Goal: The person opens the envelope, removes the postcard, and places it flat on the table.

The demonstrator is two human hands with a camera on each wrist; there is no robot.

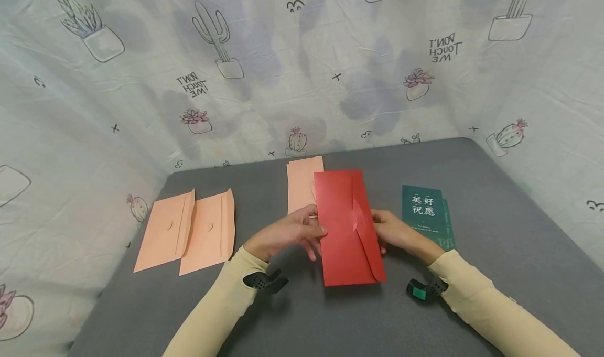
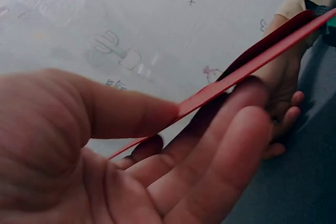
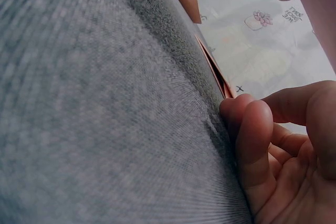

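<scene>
My left hand [image 1: 294, 231] pinches the left edge of a red envelope [image 1: 342, 231], thumb on the near face and fingers behind. The envelope is tilted up over the grey table, its long flap [image 1: 363, 226] along the right side. In the left wrist view the red envelope [image 2: 210, 95] shows edge-on, its flap standing slightly off the body. Just beyond the envelope's right edge is my right hand [image 1: 398, 234], partly covered by it. In the right wrist view, the right hand [image 3: 289, 145] has loosely bent fingers low by the tabletop, with nothing visible between them.
Two overlapping peach envelopes [image 1: 162, 231] lie at the table's left. More peach envelopes [image 1: 302, 181] are stacked behind the red one. Dark green cards [image 1: 422, 210] with white characters lie at the right. A printed cloth [image 1: 264, 110] hangs behind the grey table [image 1: 500, 231].
</scene>
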